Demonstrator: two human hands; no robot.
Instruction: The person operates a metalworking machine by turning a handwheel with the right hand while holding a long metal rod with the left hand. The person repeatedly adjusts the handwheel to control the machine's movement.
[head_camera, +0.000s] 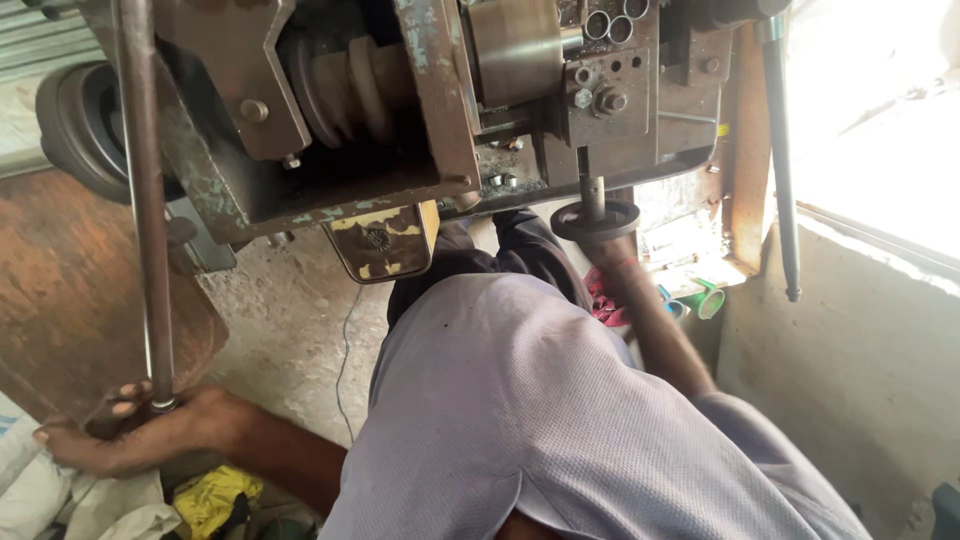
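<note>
My left hand (120, 428) is at the lower left, fingers curled around the bottom end of a long steel rod (145, 200) that runs up past the machine. My right arm reaches up under a worn metal lathe-like machine (400, 110). My right hand (606, 250) is pressed against the underside of a small black handwheel (597, 220) on a short shaft. The wheel hides its fingers. My lavender-shirted body (540, 420) fills the lower middle.
A rusty brown plate (70, 290) leans at the left beside a black pulley (75, 125). White sacks and a yellow cloth (210, 495) lie at the lower left. A black lever bar (782, 170) hangs by the concrete wall (850, 360) on the right. Small green and red items (700, 298) sit below the machine.
</note>
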